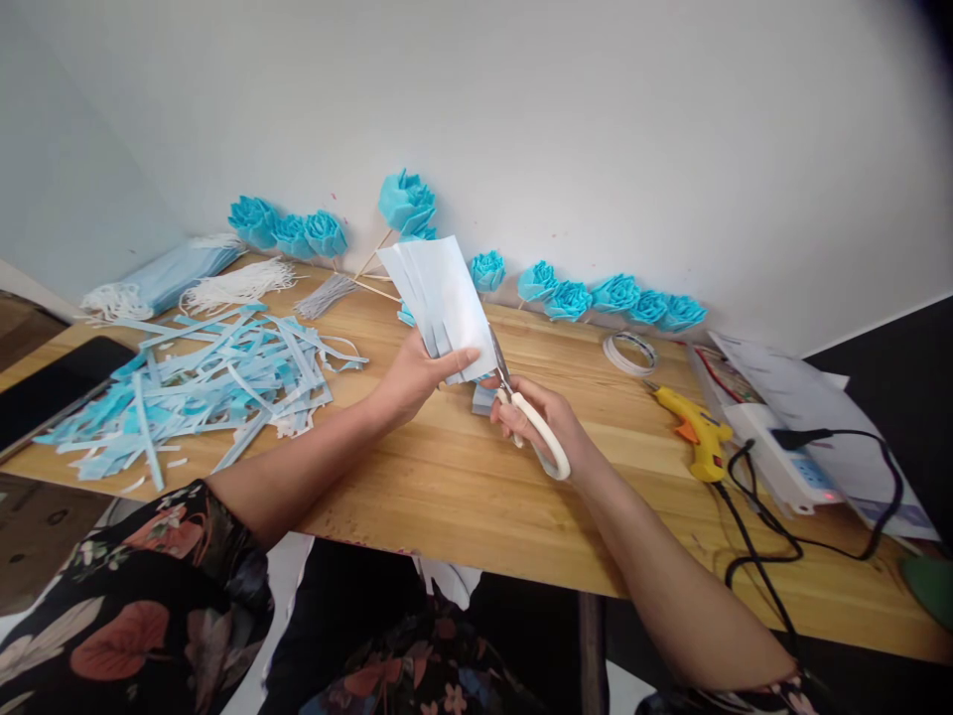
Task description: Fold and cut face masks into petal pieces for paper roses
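Observation:
Light blue-white layered sheets (451,293) are pinched in my left hand (418,377), fanned apart at their upper left end. My right hand (547,422) grips white-handled scissors (542,437), whose blades point up and lie along the right edge of the sheets. Whether the blades are cutting into the sheets cannot be told. Beneath my hands, a small blue-grey stack (482,399) rests on the wooden table (447,487), partly hidden by the sheets and fingers.
Cut blue and white strips (215,382) heap at the left, beside a black phone (67,382). Folded masks (175,276) lie behind. Blue flowers (567,300) line the wall. At right are a tape roll (629,354), yellow glue gun (696,429), power strip (774,457) and black cords.

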Demonstrator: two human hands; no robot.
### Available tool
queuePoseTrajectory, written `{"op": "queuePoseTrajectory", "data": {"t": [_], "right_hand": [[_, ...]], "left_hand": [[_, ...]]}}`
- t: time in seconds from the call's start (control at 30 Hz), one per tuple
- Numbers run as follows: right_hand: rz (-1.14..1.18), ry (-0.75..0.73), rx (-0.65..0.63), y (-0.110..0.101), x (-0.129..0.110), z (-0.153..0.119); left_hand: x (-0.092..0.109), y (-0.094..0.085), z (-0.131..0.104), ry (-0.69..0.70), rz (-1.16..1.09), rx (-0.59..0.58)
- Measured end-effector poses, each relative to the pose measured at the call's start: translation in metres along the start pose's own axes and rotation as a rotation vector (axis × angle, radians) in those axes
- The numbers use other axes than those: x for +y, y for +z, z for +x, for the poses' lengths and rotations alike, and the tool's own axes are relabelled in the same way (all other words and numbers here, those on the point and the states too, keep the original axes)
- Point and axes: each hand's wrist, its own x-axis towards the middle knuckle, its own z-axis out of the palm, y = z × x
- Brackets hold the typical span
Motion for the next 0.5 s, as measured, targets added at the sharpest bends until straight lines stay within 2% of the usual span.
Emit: {"op": "queuePoseTrajectory", "data": {"t": [0.5], "right_hand": [[0.057, 0.039, 0.054, 0.0018, 0.0000, -0.0021]], "left_hand": [[0.0003, -0.0002, -0.0003, 0.018, -0.008, -0.008]]}}
